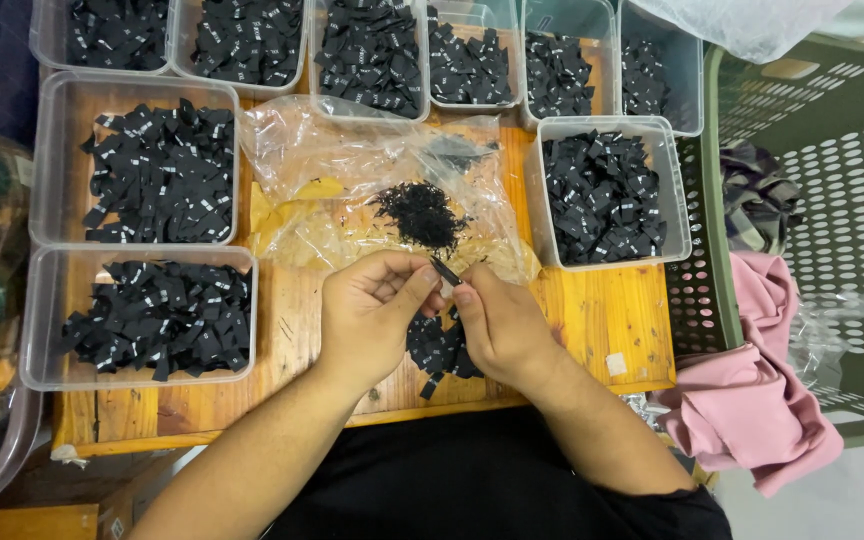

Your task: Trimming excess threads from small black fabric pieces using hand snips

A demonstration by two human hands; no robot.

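Left hand (370, 305): fingers pinched on one end of a small black fabric label (444, 271), thumb & forefinger closed around it.
Right hand (497, 322): fingers closed on the label's other end; the piece is held between both hands, above the near-centre of the worktop (612, 320).
Label position: lifted off the wood, just near of the clear plastic bag (372, 170), tilted; whether folded or flat can't be told.
Loose pile (440, 350): more black labels lying on the worktop under & between the wrists, partly hidden by the hands.
Bag contents: a dark heap of thin black scraps (420, 212) lying on the plastic, far of the hands; yellowish bits at the bag's left side.
Tubs: clear plastic tubs filled w/ black labels – two at left (137, 170) (142, 315), one at right (607, 190), a row along the far edge (372, 50).
Right side: green perforated basket (832, 200) w/ pink cloth (752, 400) hung over its near rim.
Step in hand (judged): one label is being handled singly – prob. folded, trimmed or checked – w/ the pile as stock & the tubs as sorted output.
Next move (judged): a firm two-point pinch is called for so the small piece isn't dropped; then the matching tub must be picked w/o mixing sorts, & one hand freed for a fresh label from the pile.
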